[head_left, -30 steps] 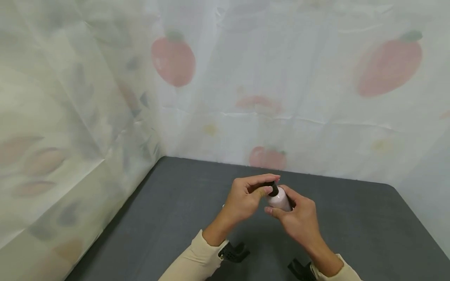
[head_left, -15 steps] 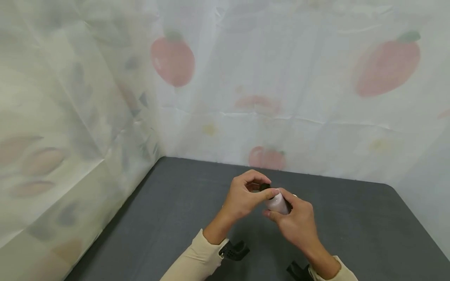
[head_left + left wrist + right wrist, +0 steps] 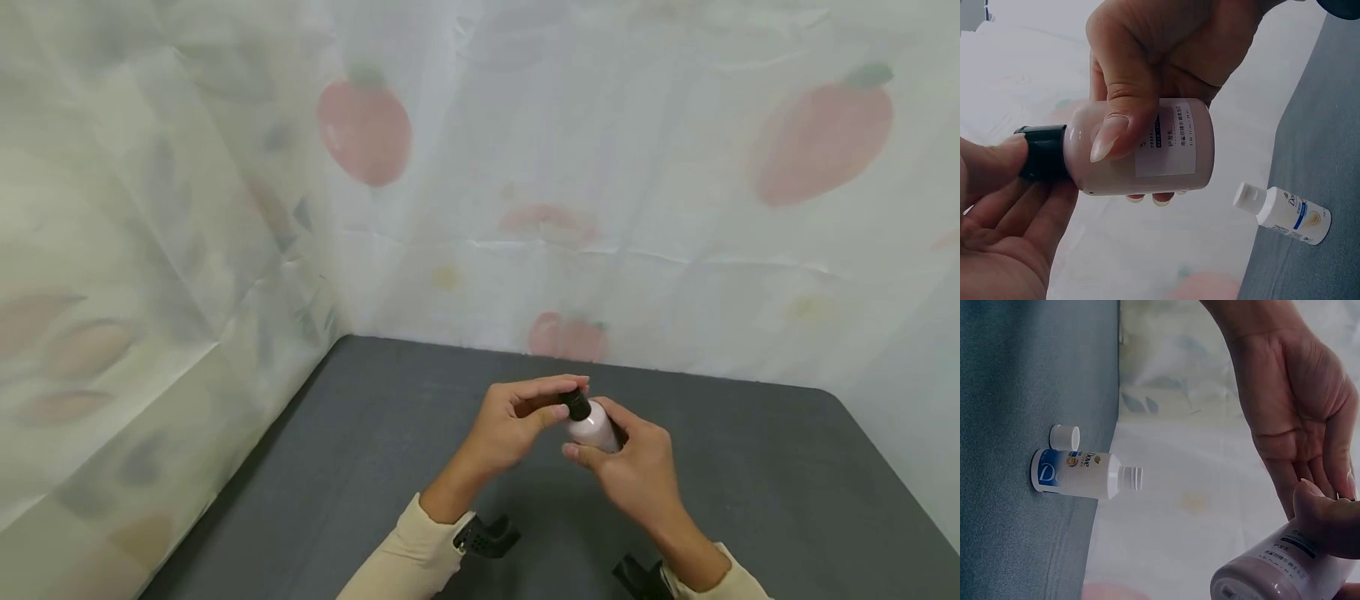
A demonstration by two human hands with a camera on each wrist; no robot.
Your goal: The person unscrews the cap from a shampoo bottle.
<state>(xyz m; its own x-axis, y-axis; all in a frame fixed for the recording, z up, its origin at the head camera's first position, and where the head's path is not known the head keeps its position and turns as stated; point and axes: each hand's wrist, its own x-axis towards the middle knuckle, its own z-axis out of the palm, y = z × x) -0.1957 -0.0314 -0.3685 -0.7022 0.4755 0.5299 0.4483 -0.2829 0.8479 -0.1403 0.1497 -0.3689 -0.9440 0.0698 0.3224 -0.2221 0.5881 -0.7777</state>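
Note:
A small pale-pink bottle with a black cap is held tilted above the table, its cap toward the left. My right hand grips the body, the thumb lying across the white label in the left wrist view. At the other end my left hand pinches the black cap between thumb and fingers; the cap sits on the bottle's neck. The right wrist view shows the bottle's base nearest the camera, with the cap end out of sight behind the right thumb.
A white Dove bottle with its cap on stands on the dark grey table. In the right wrist view, an uncapped Dove bottle stands beside a white cap. Fruit-printed sheeting rises behind and to the left.
My left thumb has shifted from the bottle's shoulder back to the black cap, and the left hand has moved slightly left, its fingers straighter. The right hand keeps its grip almost still.

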